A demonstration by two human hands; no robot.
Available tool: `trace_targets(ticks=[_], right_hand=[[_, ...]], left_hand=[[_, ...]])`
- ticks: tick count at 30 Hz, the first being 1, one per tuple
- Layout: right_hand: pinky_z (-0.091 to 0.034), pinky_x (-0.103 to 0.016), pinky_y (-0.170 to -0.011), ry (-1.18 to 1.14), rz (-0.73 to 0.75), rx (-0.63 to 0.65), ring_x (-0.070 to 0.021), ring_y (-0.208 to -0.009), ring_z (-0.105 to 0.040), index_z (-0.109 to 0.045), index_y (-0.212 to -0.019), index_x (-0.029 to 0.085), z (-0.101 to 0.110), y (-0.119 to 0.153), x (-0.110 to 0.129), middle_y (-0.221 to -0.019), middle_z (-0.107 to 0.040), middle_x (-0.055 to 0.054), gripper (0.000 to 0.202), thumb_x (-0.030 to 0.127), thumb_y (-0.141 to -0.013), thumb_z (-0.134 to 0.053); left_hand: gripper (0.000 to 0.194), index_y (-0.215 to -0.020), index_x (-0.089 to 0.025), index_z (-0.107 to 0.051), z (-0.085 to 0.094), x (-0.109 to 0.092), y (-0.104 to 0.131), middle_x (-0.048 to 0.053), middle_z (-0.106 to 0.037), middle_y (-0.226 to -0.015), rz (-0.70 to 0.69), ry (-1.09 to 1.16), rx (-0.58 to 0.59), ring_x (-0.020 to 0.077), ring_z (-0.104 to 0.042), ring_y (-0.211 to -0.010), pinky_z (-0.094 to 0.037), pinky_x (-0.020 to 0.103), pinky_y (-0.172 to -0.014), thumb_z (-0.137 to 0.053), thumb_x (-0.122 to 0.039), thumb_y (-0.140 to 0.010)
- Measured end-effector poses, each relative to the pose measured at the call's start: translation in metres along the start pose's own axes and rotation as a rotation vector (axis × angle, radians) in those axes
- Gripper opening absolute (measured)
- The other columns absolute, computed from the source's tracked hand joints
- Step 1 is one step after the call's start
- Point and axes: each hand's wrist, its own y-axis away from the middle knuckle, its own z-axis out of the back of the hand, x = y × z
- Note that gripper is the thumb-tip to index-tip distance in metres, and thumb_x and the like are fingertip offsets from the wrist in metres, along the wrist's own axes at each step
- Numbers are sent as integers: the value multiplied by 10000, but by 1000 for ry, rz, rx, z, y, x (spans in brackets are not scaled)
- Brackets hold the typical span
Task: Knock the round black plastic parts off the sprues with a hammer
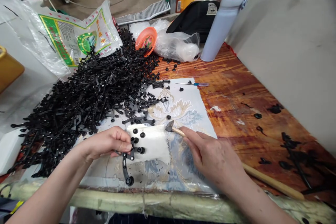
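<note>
My left hand point(111, 142) pinches a black jointed plastic linkage point(125, 168) with round ends, holding it over the front left of a white pad point(157, 147). One arm of the linkage hangs down toward the table's front edge. Several small round black caps point(142, 134) sit on the pad beside my fingertips. In my right hand point(212, 155) is a hammer point(170, 126) with a small metal head and a wooden handle. Its head is just above the pad's far right corner, apart from the linkage.
A large heap of black linkages point(99, 87) covers the left side. A screwdriver point(201, 84) lies on the patterned cloth point(204, 119). Behind stand a pale blue bottle point(222, 24), an orange dish point(141, 36) and plastic bags point(181, 47). Black pieces point(288, 143) lie at right.
</note>
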Motion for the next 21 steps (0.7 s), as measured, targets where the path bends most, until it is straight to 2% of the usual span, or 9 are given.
trace_targets(ticks=[3,5,9,12,17,21], right_hand=[[-502,-322,-559,-98,20,-22,-205,-600,-667,-584,-1203,278,11,-2,9,-729,-689,-25,345,294,-962,-338],[-505,-303,-580,-213,84,-27,-183,-598,-655,-588,-1190,264,21,-6,21,-726,-687,-24,335,291,-967,-341],[-492,-264,-596,-352,223,43,-161,-628,-643,-592,-1185,242,33,-23,48,-729,-691,-26,337,290,-968,-338],[-488,-269,-599,-320,251,59,-168,-644,-648,-598,-1181,251,33,-36,59,-724,-696,-25,338,266,-957,-346],[-507,-297,-616,-359,316,-2,-184,-683,-659,-566,-1253,219,25,-40,60,-805,-712,-61,369,264,-962,-342],[-507,-310,-569,-245,331,99,-203,-644,-671,-586,-1222,191,23,-42,59,-800,-715,-80,375,231,-950,-330]], left_hand=[[216,-536,-161,-731,0,-1,-2,-26,-453,-351,13,4,23,45,-229,-308,-64,198,-358,-731,-368,-597],[207,-531,-165,-727,1,-3,-3,-27,-452,-350,21,5,37,41,-220,-299,-58,200,-350,-730,-362,-594],[214,-496,-169,-698,2,-5,-4,-31,-431,-326,31,-7,66,32,-188,-276,-40,207,-345,-733,-354,-600],[210,-474,-172,-677,4,-4,-5,-26,-435,-326,22,-6,72,39,-212,-272,-51,208,-337,-734,-339,-587],[167,-479,-180,-659,5,1,-7,-7,-515,-411,-24,7,61,60,-314,-322,-143,202,-346,-747,-296,-561],[213,-479,-175,-643,8,5,-10,-22,-486,-389,-36,-54,92,61,-303,-320,-155,195,-338,-715,-327,-610]])
